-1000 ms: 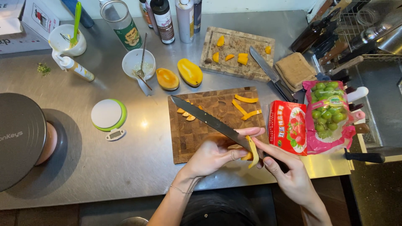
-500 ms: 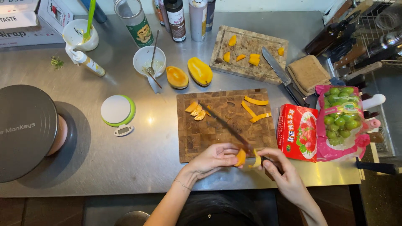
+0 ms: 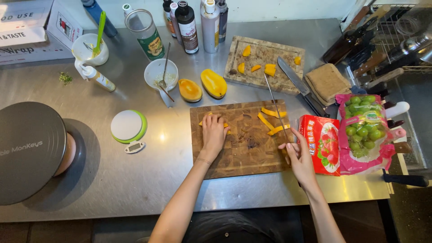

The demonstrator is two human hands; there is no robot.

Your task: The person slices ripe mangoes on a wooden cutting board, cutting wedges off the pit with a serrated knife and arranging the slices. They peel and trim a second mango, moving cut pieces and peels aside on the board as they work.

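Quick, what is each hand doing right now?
Left hand: open, flat on orange pieces on the cutting board.
Right hand: closed on a knife.

- L hand [image 3: 213, 135] flat on dark wooden board [image 3: 238, 157], fingers over orange fruit pieces [image 3: 225, 125].
- R hand [image 3: 299, 155] grips knife [image 3: 275, 105] at board's right edge; blade pts away, over orange strips [image 3: 273, 112].
- Two fruit halves [image 3: 202, 86] just behind board.
- Strawberry pack [image 3: 321, 141], bagged green grapes [image 3: 364, 130] right of R hand.
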